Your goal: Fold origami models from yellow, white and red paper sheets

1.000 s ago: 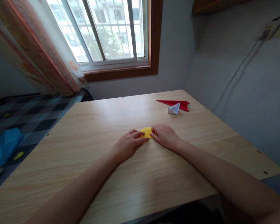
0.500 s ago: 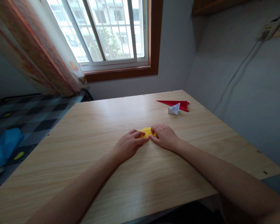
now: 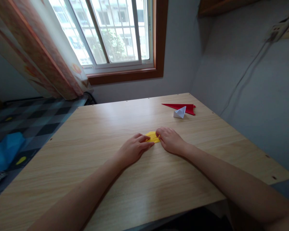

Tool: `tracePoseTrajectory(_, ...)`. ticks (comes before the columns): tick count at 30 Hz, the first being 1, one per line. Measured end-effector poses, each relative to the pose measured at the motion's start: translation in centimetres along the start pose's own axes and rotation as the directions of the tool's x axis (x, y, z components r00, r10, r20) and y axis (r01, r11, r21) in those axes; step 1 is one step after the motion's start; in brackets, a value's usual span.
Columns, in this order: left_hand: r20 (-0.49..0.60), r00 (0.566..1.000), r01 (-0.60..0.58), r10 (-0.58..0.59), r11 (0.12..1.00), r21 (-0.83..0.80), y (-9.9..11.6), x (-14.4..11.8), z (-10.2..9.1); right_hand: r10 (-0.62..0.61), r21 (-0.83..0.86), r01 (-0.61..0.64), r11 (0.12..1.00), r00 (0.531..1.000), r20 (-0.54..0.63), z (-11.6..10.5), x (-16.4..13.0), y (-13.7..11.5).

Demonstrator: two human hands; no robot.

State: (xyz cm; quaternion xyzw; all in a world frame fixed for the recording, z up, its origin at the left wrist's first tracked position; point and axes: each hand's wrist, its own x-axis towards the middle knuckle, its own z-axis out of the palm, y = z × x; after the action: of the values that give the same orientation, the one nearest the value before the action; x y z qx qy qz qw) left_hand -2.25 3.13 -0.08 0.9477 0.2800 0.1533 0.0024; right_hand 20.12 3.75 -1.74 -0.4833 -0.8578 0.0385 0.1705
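Note:
A small folded piece of yellow paper (image 3: 153, 137) lies on the wooden table (image 3: 110, 122) between my two hands. My left hand (image 3: 136, 146) has the paper's left side between thumb and fingers, pressing it to the tabletop. At the paper's right edge, my right hand (image 3: 170, 139) pinches with thumb and curled index finger. Both ends of the paper are partly covered by my fingers. Beyond my right hand stands a white folded paper boat (image 3: 180, 112), in front of a red folded paper plane (image 3: 189, 108).
Left of the table, a bed with a checked cover (image 3: 38, 115) bears a blue object (image 3: 6, 150). A window (image 3: 118, 35) and a patterned curtain (image 3: 53, 57) are at the back. A cable (image 3: 243, 73) hangs down the right wall.
My right thumb has drawn in from the paper's near edge toward the index finger, and more yellow shows. My left hand has stayed in place.

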Motion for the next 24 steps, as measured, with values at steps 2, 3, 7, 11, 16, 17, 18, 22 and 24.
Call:
tracePoseTrajectory(2, -0.002, 1.000, 0.002, -0.002, 1.000, -0.005, 0.0, 0.0, 0.0, -0.010, 0.008, 0.010, 1.000, 1.000, 0.002, 0.2, -0.1, 0.2)
tracePoseTrajectory(3, -0.003, 1.000, 0.004, -0.004, 1.000, -0.007, 0.0, 0.0, 0.0, -0.017, 0.014, 0.017, 1.000, 1.000, 0.002, 0.3, -0.1, 0.3)
tracePoseTrajectory(7, -0.004, 1.000, 0.011, -0.011, 1.000, -0.008, 0.2, 0.0, -0.1, -0.038, 0.053, 0.038, 0.998, 0.999, 0.003, 0.5, -0.2, 0.8)
tracePoseTrajectory(11, -0.012, 1.000, 0.009, -0.009, 1.000, 0.003, 0.2, 0.0, -0.2, -0.041, 0.125, 0.043, 0.991, 0.999, -0.016, 0.5, -0.1, 1.4)
tracePoseTrajectory(16, -0.013, 1.000, 0.015, -0.015, 1.000, 0.000, 0.1, 0.0, -0.1, 0.021, 0.216, -0.004, 0.976, 0.997, -0.076, 0.0, 0.3, 1.3)
tracePoseTrajectory(17, -0.010, 1.000, 0.015, -0.015, 1.000, -0.002, 0.1, 0.0, -0.1, 0.026, 0.207, -0.010, 0.978, 0.997, -0.076, -0.1, 0.3, 1.2)
tracePoseTrajectory(18, -0.008, 1.000, 0.014, -0.014, 1.000, -0.003, 0.1, 0.0, -0.1, 0.028, 0.189, -0.014, 0.982, 0.997, -0.072, -0.1, 0.3, 1.0)
tracePoseTrajectory(22, -0.001, 1.000, 0.011, -0.011, 1.000, 0.005, 0.2, 0.0, -0.2, 0.042, 0.106, -0.035, 0.994, 0.997, -0.063, 0.2, 0.1, 0.5)
tracePoseTrajectory(24, 0.000, 1.000, 0.011, -0.011, 1.000, 0.009, 0.2, 0.1, -0.2, 0.047, 0.076, -0.042, 0.996, 0.997, -0.057, 0.5, 0.1, 0.5)
